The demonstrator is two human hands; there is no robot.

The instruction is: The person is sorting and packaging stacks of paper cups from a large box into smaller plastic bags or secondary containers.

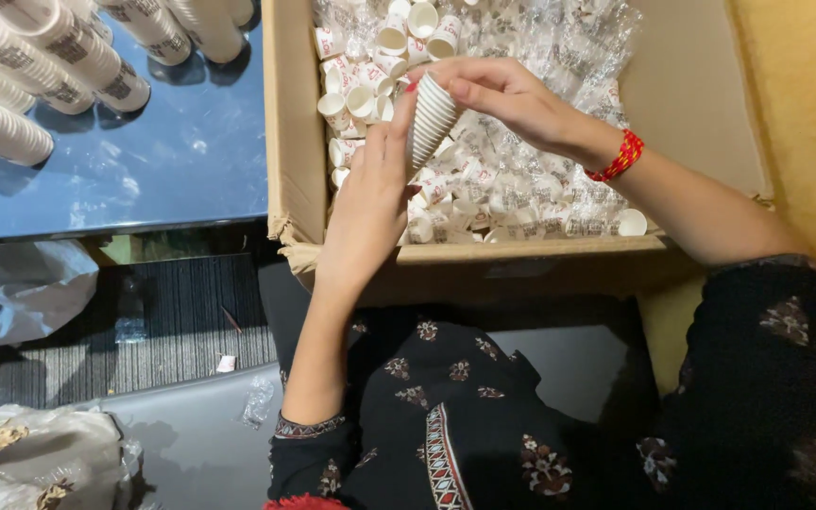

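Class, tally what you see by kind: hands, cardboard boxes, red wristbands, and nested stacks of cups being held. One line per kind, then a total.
Hands: 2, the left hand and the right hand
Cardboard box: 1
Red wristband: 1
Held stack of nested cups: 1
Total: 5
Loose cups inside the box are too many to count.

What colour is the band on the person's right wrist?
Red: the wrist band sits just behind the right hand, seen clearly in the head view.

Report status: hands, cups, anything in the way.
Both hands, left and right, grip one stack of nested cups over the cardboard box. Loose cups below. Nothing blocking.
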